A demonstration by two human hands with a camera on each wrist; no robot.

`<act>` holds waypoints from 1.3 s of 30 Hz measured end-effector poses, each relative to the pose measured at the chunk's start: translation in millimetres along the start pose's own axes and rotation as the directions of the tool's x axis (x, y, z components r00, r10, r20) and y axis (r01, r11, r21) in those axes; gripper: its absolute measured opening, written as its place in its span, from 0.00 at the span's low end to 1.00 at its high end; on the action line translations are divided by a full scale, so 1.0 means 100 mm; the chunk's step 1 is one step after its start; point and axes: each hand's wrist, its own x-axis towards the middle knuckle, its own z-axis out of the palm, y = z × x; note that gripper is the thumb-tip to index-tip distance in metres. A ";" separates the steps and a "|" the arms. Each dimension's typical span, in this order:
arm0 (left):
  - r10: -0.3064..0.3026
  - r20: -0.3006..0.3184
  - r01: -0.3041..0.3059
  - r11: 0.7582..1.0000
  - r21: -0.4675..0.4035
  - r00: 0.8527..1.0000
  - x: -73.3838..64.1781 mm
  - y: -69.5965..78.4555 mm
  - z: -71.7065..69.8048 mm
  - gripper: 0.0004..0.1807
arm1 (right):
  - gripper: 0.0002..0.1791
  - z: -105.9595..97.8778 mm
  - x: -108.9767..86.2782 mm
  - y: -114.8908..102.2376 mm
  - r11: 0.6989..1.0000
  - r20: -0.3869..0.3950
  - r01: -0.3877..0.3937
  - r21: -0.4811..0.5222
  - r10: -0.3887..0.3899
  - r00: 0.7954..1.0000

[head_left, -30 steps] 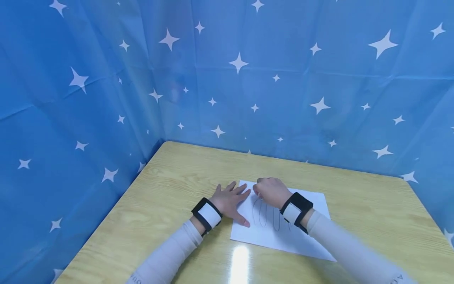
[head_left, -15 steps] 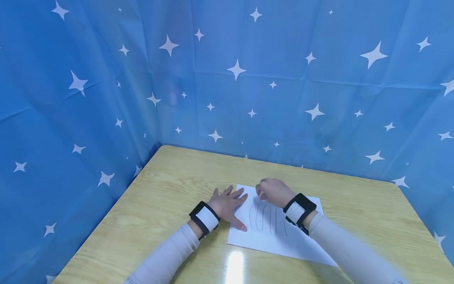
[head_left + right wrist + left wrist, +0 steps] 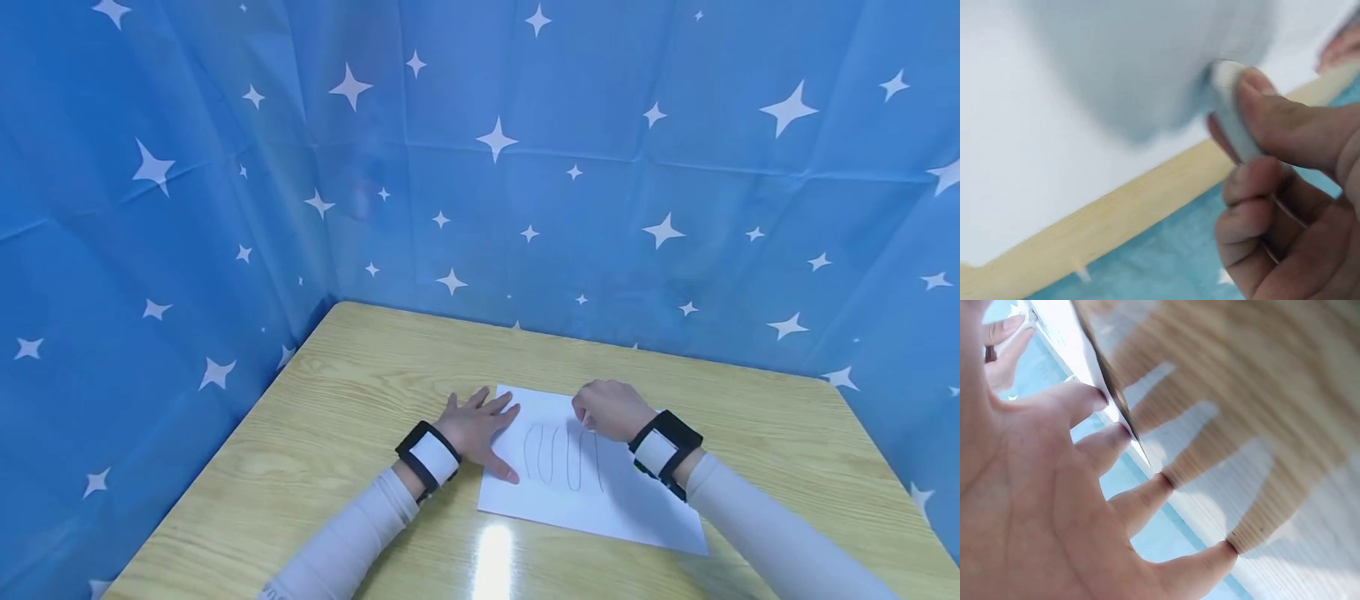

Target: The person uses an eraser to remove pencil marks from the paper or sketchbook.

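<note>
A white sheet of paper (image 3: 637,508) lies on the wooden table, with a thin dark wavy line (image 3: 568,467) drawn in tall loops across its left half. My left hand (image 3: 480,433) is spread flat over the paper's left edge, thumb on the sheet and some fingertips past it on the wood. In the left wrist view, its fingertips (image 3: 1163,480) touch down along that edge. My right hand (image 3: 611,408) pinches a white eraser (image 3: 1235,115) between thumb and fingers, at the upper ends of the loops. The eraser's rounded end points down at the paper, which is blurred there.
The wooden table (image 3: 360,375) extends around the sheet on all sides. A blue cloth with white stars (image 3: 450,167) hangs behind it and along the left. Bright glare (image 3: 492,558) shows on the tabletop in front of the paper.
My right hand has moved right along the tops of the loops with the eraser, uncovering more of the line on the left. My left hand stays in place on the paper. The head view shifts slightly.
</note>
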 end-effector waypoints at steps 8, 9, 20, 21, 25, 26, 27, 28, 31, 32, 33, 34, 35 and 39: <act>0.009 0.028 -0.008 1.000 -0.029 1.000 0.00 0.04 0.06 0.63 | 0.04 0.18 0.26 -0.27 0.993 -0.092 0.118 -0.016 -0.119 0.989; 0.012 0.020 -0.011 0.999 -0.030 1.000 0.00 0.05 0.05 0.63 | 0.04 0.18 0.23 -0.24 0.994 -0.083 0.101 -0.032 -0.103 0.991; 0.001 0.010 -0.001 1.000 -0.022 1.000 0.01 -0.01 0.00 0.63 | 0.06 0.05 -0.09 0.12 1.000 -0.035 0.027 -0.016 -0.027 0.999; 0.001 0.013 -0.001 1.000 -0.029 1.000 0.01 0.00 0.03 0.63 | 0.05 0.06 -0.03 0.05 0.999 -0.037 0.039 0.003 -0.039 0.999; -0.004 0.022 0.005 0.999 -0.038 1.000 0.00 0.02 0.10 0.62 | 0.06 0.16 0.25 -0.26 0.996 -0.061 0.073 0.055 -0.070 0.996; -0.005 0.020 0.006 0.999 -0.040 1.000 0.00 0.03 0.11 0.61 | 0.06 0.19 0.30 -0.32 0.996 -0.068 0.078 0.049 -0.075 0.995; -0.005 0.021 0.005 0.999 -0.039 1.000 0.01 0.04 0.11 0.61 | 0.07 0.22 0.33 -0.37 0.996 -0.068 0.080 0.035 -0.078 0.995; -0.003 0.023 0.004 0.999 -0.039 1.000 0.01 0.04 0.10 0.61 | 0.07 0.23 0.34 -0.39 0.997 -0.065 0.079 0.020 -0.077 0.995; -0.002 0.019 0.003 1.000 -0.025 1.000 0.01 0.04 0.05 0.61 | 0.05 0.21 0.27 -0.30 0.998 -0.048 0.061 -0.029 -0.062 0.997; 0.000 0.018 0.001 1.000 -0.023 1.000 0.02 0.03 0.03 0.62 | 0.05 0.18 0.22 -0.23 0.998 -0.036 0.048 -0.033 -0.050 0.998; 0.000 0.016 0.000 1.000 -0.016 1.000 0.02 0.01 0.01 0.62 | 0.04 0.15 0.16 -0.16 0.999 -0.025 0.033 -0.033 -0.034 0.999; -0.001 0.015 0.001 1.000 -0.009 1.000 0.02 0.00 -0.01 0.62 | 0.04 0.13 0.11 -0.09 0.999 -0.018 0.020 -0.036 -0.020 1.000; -0.002 0.009 0.002 1.000 -0.003 1.000 0.02 -0.01 -0.04 0.63 | 0.05 0.10 0.05 -0.01 0.999 -0.014 0.008 -0.047 -0.009 1.000; -0.001 0.001 0.001 1.000 0.003 1.000 0.03 -0.02 -0.08 0.62 | 0.08 0.03 -0.06 0.13 0.998 -0.001 -0.022 -0.063 0.022 1.000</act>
